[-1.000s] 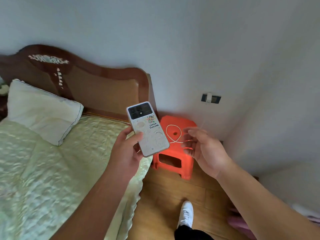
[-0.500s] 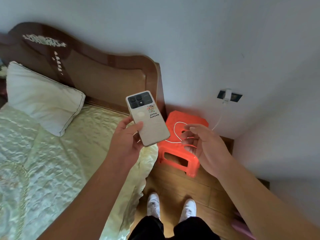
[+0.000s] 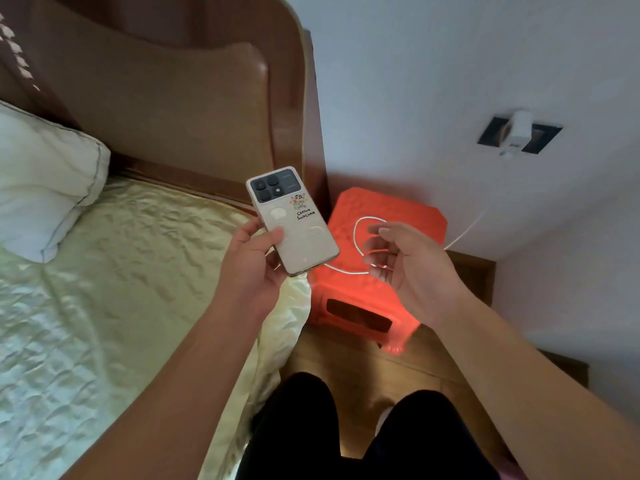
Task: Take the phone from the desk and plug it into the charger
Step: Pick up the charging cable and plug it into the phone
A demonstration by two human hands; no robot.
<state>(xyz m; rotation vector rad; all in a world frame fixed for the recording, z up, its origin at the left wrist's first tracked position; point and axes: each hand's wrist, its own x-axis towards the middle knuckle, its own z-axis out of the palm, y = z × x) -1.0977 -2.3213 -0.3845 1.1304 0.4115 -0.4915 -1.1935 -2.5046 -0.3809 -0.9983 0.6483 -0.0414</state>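
Note:
My left hand (image 3: 251,263) holds a pale phone (image 3: 292,220) with a dark camera block and a cartoon sticker, back side facing me, over the bed's edge. A white charging cable (image 3: 356,237) lies looped on an orange plastic stool (image 3: 412,211) and runs up to a white charger (image 3: 518,131) plugged into a wall socket. My right hand (image 3: 408,265) hovers over the stool with fingers apart and curled, just above the cable loop. I cannot tell whether its fingertips touch the cable.
A bed with a pale green quilt (image 3: 121,289) and a white pillow (image 3: 38,181) fills the left, backed by a wooden headboard (image 3: 180,109). White walls close in on the right. My legs and a wooden floor (image 3: 349,362) are below.
The view has closed in on the stool and tilted down. Both hands have moved nearer the stool, and the right hand has lowered toward the cable loop.

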